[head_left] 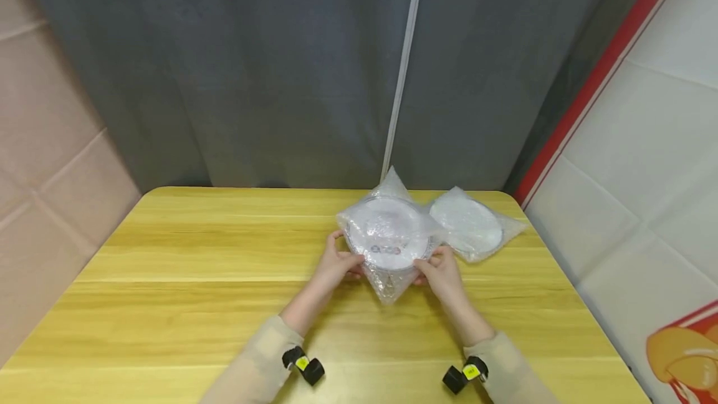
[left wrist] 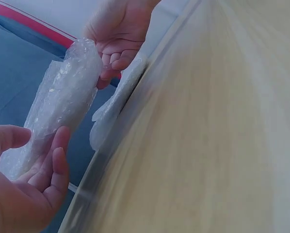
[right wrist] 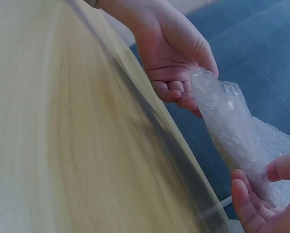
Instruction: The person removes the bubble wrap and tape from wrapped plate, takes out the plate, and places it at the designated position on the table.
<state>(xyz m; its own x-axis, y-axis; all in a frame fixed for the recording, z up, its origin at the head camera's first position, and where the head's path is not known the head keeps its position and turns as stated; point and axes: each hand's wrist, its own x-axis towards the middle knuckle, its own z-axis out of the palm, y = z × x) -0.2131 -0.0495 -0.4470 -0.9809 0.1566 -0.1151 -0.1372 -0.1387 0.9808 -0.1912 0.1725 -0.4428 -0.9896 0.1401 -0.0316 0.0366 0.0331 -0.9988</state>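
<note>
A round, pale, plate-like item in bubble wrap [head_left: 388,229] is held up between both hands above the table, its pointed wrap corners sticking out. My left hand [head_left: 335,264] grips its left edge, thumb on the near face and fingers behind. On the right edge, my right hand [head_left: 442,272] pinches it the same way. Small printed marks show through the wrap on its face. Both wrist views show the wrapped bundle [left wrist: 62,92] between thumb and fingers of each hand. What exactly the round item is cannot be made out through the wrap.
A second bubble-wrapped round item [head_left: 468,223] lies on the wooden table [head_left: 196,279] at the back right, partly behind the held one. A grey curtain [head_left: 252,67] hangs behind the table. White wall panels [head_left: 645,161] stand to the right.
</note>
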